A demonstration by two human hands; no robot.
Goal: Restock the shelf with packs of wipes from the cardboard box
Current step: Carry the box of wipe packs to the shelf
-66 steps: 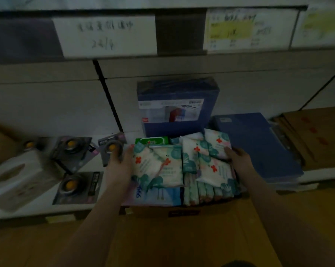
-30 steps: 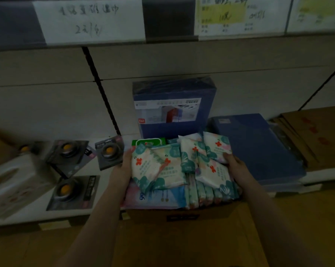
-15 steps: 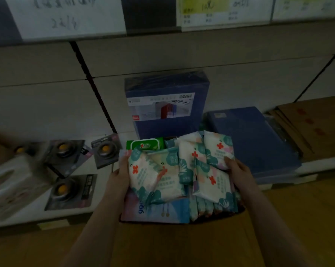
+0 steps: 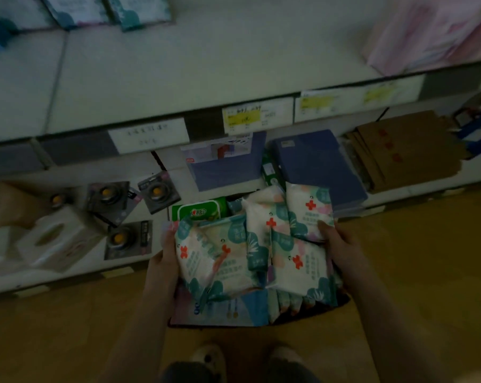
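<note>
Several white-and-teal packs of wipes (image 4: 258, 244) with red crosses form a bundle held between both hands above the cardboard box (image 4: 327, 310). My left hand (image 4: 163, 261) grips the bundle's left side and my right hand (image 4: 337, 244) grips its right side. Under the bundle the box holds more packs on edge, a blue-and-pink pack (image 4: 228, 308) and a green pack (image 4: 199, 211). The pale upper shelf (image 4: 195, 67) spreads above, with a few packs (image 4: 139, 9) at its far left.
The low shelf holds blue boxes (image 4: 316, 164), flat brown cartons (image 4: 405, 147), carded items with orange centres (image 4: 128, 239) and white tissue boxes (image 4: 54, 239). Pink packages (image 4: 432, 31) sit at the upper shelf's right. Price labels (image 4: 257, 114) line its edge. My shoes (image 4: 206, 357) stand on the wooden floor.
The view has risen and tilted down, so the upper shelf's top and my feet now show. Both hands have lifted the bundle of wipes slightly higher above the box.
</note>
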